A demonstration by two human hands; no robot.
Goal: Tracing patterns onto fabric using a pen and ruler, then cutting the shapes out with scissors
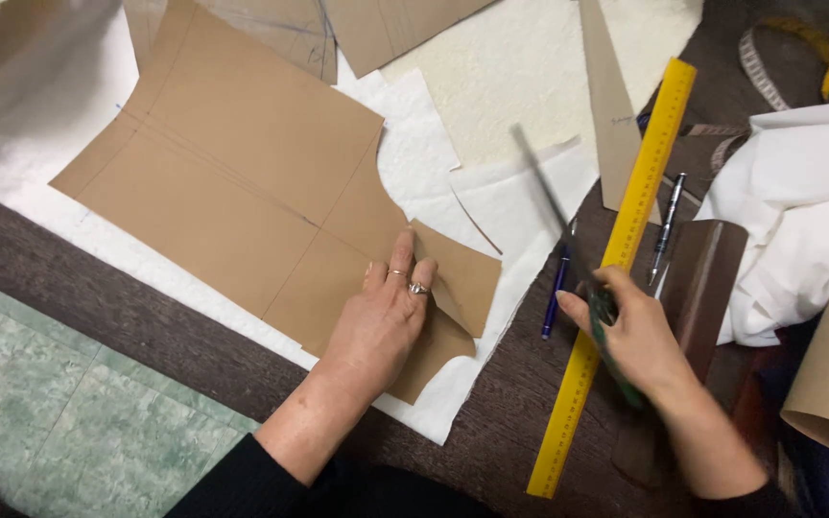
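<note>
My left hand [384, 317] lies flat, fingers apart, on a brown paper pattern piece [232, 182] that rests on white fabric [414, 163]. Two rings show on its fingers. My right hand [630, 331] is closed around the green handles of a pair of scissors [554, 216], whose blurred blades point up and left over the white fabric. The right hand hovers over a long yellow ruler [626, 240] lying on the dark wooden table [107, 297].
A blue pen [555, 297] and a silver pen [666, 225] lie beside the ruler. A dark brown curved block [707, 278], white cloth [798, 201], more brown paper pieces [616, 105] and a tape measure [817, 48] sit to the right. Green floor [59, 403] shows at lower left.
</note>
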